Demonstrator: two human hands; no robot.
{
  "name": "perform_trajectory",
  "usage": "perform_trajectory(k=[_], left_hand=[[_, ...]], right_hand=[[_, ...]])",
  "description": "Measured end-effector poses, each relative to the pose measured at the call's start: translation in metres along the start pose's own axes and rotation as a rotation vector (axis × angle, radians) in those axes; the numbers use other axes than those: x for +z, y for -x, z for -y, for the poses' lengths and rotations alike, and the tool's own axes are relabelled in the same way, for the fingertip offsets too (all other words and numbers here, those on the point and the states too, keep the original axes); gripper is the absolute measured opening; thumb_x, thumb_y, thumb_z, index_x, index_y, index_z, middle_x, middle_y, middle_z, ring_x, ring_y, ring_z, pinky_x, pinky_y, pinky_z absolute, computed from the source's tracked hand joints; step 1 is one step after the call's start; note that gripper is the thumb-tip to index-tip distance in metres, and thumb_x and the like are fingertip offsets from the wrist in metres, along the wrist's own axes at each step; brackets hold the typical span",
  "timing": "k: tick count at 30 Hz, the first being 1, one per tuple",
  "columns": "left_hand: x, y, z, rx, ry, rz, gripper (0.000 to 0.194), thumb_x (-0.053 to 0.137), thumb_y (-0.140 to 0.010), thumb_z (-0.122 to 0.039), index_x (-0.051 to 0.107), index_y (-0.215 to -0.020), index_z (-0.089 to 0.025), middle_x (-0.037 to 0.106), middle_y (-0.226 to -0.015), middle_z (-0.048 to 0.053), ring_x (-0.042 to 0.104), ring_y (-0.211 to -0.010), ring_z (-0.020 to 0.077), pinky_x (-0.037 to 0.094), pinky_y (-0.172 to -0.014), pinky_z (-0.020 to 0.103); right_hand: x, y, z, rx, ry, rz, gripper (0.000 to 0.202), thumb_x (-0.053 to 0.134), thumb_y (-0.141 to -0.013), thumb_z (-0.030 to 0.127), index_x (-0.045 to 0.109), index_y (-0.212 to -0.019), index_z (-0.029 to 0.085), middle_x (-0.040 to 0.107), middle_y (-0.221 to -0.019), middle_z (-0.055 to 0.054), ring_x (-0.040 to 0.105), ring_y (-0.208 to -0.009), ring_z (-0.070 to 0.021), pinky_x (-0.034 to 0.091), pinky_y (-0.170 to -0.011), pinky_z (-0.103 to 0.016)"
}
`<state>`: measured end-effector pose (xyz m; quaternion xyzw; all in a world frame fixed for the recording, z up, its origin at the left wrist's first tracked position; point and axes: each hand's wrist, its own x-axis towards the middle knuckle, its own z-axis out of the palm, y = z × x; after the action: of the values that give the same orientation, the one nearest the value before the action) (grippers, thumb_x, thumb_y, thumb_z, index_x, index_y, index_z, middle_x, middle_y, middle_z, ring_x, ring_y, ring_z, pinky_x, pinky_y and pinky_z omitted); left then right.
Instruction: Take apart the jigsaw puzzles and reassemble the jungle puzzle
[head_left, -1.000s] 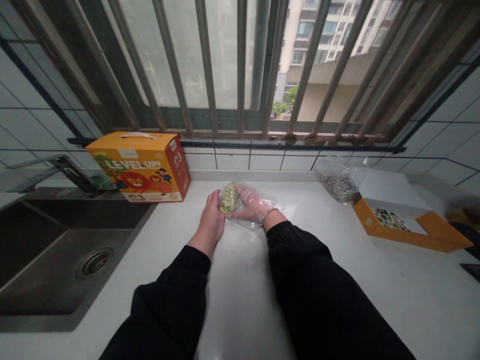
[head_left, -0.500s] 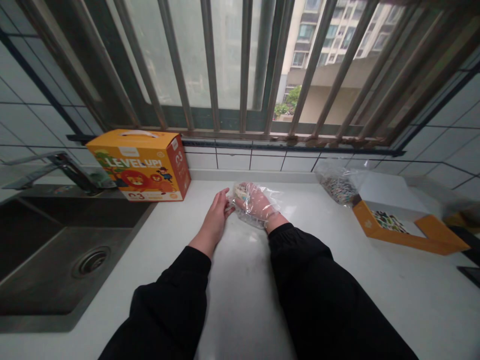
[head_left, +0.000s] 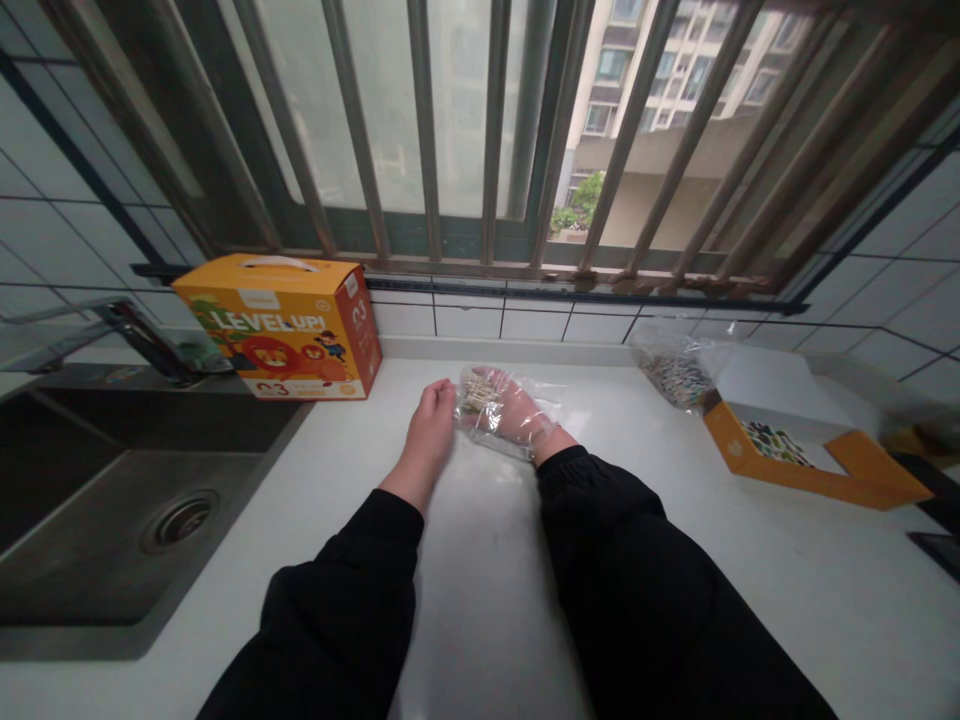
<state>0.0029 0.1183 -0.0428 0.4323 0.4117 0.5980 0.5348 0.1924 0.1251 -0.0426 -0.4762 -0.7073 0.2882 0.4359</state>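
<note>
A clear plastic bag [head_left: 499, 437] lies over the white counter [head_left: 480, 560] in front of me. My right hand [head_left: 517, 405] is inside it up to the wrist, seen through the film. At its fingers is a cluster of small pale pieces [head_left: 477, 392] with some green; glare blurs their exact kind. The fingers look curled around them. My left hand [head_left: 433, 415] is closed at the bag's left edge, with its fingertips pinching the film.
A yellow and red "LEVEL UP!" box [head_left: 292, 335] stands on the left, beside the sink [head_left: 142, 480] and faucet [head_left: 139, 335]. To the right are another clear bag of small multicoloured pieces [head_left: 679, 375] and an open orange box [head_left: 810, 478] with printed pieces inside.
The fingers of my left hand have closed at the bag's edge. Inside the bag, my right hand and the pale pieces have turned and shifted slightly left.
</note>
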Motion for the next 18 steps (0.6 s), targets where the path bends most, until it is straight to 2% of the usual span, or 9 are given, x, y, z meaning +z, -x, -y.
perform_trajectory(k=[3, 6, 10, 15, 18], left_hand=[[0.0018, 0.0033, -0.0043, 0.012, -0.121, 0.004, 0.027, 0.08, -0.097, -0.044, 0.078, -0.115, -0.025, 0.077, -0.122, 0.011, 0.066, -0.13, 0.031, 0.044, -0.122, 0.044], [0.0032, 0.0052, -0.007, 0.02, -0.185, 0.012, 0.029, 0.078, -0.098, -0.046, 0.078, -0.118, -0.025, 0.077, -0.125, 0.011, 0.065, -0.131, 0.0322, 0.04, -0.126, 0.047], [0.003, 0.0047, -0.0063, 0.025, -0.22, 0.013, 0.03, 0.074, -0.101, -0.047, 0.077, -0.121, -0.025, 0.077, -0.126, 0.012, 0.067, -0.129, 0.0317, 0.042, -0.124, 0.047], [0.0022, 0.0031, -0.0069, 0.024, -0.248, -0.011, 0.027, 0.075, -0.101, -0.043, 0.078, -0.117, -0.023, 0.078, -0.121, 0.013, 0.068, -0.126, 0.0325, 0.044, -0.121, 0.044], [0.0035, 0.0032, -0.0079, 0.018, -0.27, 0.015, 0.023, 0.078, -0.098, -0.039, 0.081, -0.113, -0.022, 0.081, -0.113, 0.012, 0.072, -0.118, 0.0335, 0.046, -0.119, 0.046]], right_hand=[[0.0006, 0.0025, 0.0014, 0.02, -0.062, 0.032, 0.091, 0.093, -0.078, 0.045, 0.052, -0.156, 0.021, 0.077, -0.134, -0.015, 0.08, -0.113, -0.0256, 0.063, -0.107, -0.045], [0.0003, 0.0029, 0.002, 0.04, -0.094, 0.015, 0.083, 0.093, -0.077, 0.047, 0.058, -0.149, 0.022, 0.079, -0.131, -0.013, 0.079, -0.112, -0.0261, 0.061, -0.11, -0.05], [-0.0014, 0.0012, 0.0045, 0.051, -0.096, -0.008, 0.086, 0.091, -0.081, 0.048, 0.053, -0.155, 0.023, 0.078, -0.133, -0.013, 0.078, -0.117, -0.0264, 0.06, -0.111, -0.049], [-0.0029, 0.0009, 0.0074, 0.026, 0.058, 0.003, 0.1, 0.095, -0.075, 0.045, 0.049, -0.161, 0.023, 0.067, -0.152, -0.018, 0.068, -0.138, -0.0323, 0.051, -0.124, -0.053], [-0.0019, 0.001, 0.0075, 0.042, 0.048, 0.017, 0.095, 0.091, -0.079, 0.045, 0.051, -0.16, 0.02, 0.069, -0.149, -0.018, 0.07, -0.134, -0.0306, 0.053, -0.121, -0.05]])
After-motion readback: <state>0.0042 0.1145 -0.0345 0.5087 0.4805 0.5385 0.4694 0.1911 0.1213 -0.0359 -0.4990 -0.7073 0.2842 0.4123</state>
